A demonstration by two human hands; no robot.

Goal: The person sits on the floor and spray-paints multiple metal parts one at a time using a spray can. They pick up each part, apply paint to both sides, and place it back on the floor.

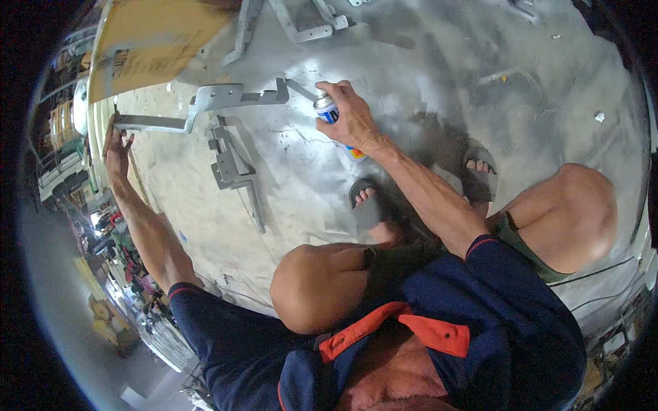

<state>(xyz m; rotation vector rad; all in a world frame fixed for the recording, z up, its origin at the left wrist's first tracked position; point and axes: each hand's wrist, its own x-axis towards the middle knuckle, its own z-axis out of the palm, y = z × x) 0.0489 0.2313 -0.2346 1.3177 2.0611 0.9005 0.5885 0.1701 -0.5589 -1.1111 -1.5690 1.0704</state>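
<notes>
A long, bent grey metal bracket [218, 98] is held up at its left end by my left hand [118, 147], whose fingers pinch the tip. My right hand [351, 120] is wrapped round a spray can [327, 111] with a blue, white and orange label. The index finger lies on top of the can, over the nozzle. The can is tilted and its top is close to the bracket's right end. Below the bracket, another grey metal bracket [233, 168] lies on the silvery, paint-dusted floor sheet [295, 198].
More grey brackets [301, 31] lie at the top of the view. A brown cardboard sheet [147, 51] stands at the upper left. My sandalled feet [367, 198] and bent knees [308, 288] are just below my hands. Cluttered shelves and parts [123, 267] line the left side.
</notes>
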